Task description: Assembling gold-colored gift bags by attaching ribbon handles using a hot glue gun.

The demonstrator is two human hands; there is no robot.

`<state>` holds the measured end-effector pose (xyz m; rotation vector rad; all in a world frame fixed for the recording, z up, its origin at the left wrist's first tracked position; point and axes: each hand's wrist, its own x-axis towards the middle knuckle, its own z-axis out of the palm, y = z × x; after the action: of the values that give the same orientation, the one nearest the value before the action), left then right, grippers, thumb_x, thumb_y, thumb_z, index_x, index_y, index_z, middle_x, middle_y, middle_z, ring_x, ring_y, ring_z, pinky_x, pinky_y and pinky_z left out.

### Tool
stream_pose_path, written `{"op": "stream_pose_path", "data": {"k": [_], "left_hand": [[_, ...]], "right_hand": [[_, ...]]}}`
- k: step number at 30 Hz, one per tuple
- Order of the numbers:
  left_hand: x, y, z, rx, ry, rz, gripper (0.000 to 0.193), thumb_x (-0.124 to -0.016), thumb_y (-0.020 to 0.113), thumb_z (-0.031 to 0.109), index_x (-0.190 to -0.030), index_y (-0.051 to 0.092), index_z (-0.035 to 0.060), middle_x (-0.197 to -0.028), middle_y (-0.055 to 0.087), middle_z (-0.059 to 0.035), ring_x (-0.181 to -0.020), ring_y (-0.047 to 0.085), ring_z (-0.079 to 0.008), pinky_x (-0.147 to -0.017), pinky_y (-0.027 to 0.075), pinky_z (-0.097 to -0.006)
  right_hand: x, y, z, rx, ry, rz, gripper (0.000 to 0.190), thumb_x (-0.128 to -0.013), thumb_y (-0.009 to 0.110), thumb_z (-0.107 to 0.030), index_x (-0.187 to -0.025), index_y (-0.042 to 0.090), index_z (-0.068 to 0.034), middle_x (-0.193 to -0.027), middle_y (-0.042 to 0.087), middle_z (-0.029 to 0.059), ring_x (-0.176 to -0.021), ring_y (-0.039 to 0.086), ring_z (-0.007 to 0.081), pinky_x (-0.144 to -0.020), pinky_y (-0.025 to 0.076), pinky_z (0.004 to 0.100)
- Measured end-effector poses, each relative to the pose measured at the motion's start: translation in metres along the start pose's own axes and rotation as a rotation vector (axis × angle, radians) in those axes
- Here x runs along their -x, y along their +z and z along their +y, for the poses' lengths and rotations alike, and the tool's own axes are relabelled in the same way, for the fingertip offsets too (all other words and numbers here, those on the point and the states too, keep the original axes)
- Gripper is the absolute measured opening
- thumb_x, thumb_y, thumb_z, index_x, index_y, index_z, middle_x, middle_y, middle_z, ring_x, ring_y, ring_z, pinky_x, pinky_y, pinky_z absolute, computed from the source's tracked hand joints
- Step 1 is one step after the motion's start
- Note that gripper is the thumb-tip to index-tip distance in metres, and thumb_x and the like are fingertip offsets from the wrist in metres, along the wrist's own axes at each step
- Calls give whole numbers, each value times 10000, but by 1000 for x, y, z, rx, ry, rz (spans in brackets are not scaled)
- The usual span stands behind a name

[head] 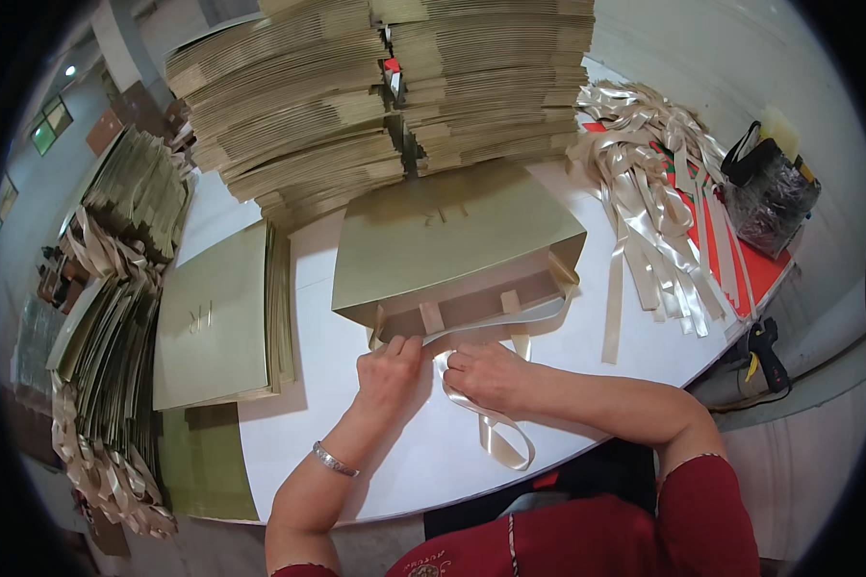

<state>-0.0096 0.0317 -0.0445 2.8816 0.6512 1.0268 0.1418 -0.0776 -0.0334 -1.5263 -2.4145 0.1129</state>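
An olive-gold paper gift bag [455, 234] lies on its side on the white tabletop [317, 447], its open mouth facing me. Two short tabs of cream satin ribbon [430, 317] show inside the mouth. My left hand [390, 371] is curled at the near left corner, fingers closed on the bag's pale rim [501, 322]; its fingertips are partly hidden. Just right of it, my right hand [487, 373] pinches a cream satin ribbon [505, 441], which hangs in a loop below the hand. Another bit of ribbon [521, 348] shows under the rim, above this hand.
Tall stacks of flat bags [491, 79] stand behind. Flat bags [213, 317] lie left, beside a ribboned pile [108, 368]. Loose ribbons [649, 209] spread over the right side, near a plastic-wrapped box [768, 191]. A glue gun [768, 357] hangs off the right table edge.
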Motion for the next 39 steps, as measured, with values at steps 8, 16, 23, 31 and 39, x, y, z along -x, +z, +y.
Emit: {"op": "stream_pose_path", "data": {"k": [8,16,23,31,39], "left_hand": [[6,3,-1,-28,38,14,69,-705,605,50,-682,545,74,-615,529,-57,-471,563,-224,-414,441,-334],[13,-16,13,127,7,63,164,-731,663,78,-892,635,61,-771,604,-72,-539,610,-209,-453,484,-314],[15,-30,38,66,190,-192,229,-733,649,60,-959,648,99,-840,600,-65,-576,598,-214,-476,485,-313],[-17,33,85,75,274,-298,247,-714,585,78,-946,634,9,-838,557,-71,-814,557,-248,-659,490,-360],[-56,29,113,-28,-170,-536,220,-806,632,211,-803,648,-8,-808,610,-140,-762,607,-310,-689,504,-392]], "right_hand": [[8,9,-7,-71,-21,88,117,-710,598,-69,-820,604,-29,-815,576,88,-850,577,252,-726,501,341],[66,-34,13,84,546,414,348,-775,586,-117,-1123,603,-115,-765,586,93,-722,590,277,-628,480,399],[92,-21,32,151,489,134,335,-676,562,-39,-1007,602,-2,-882,557,83,-857,548,253,-688,470,361],[160,-49,31,-514,867,525,355,-843,506,-134,-1190,583,-137,-1182,573,124,-1116,527,303,-940,429,365],[513,-77,55,233,1864,401,465,-766,675,-363,-1033,595,9,-876,651,145,-866,626,348,-824,491,426]]}}
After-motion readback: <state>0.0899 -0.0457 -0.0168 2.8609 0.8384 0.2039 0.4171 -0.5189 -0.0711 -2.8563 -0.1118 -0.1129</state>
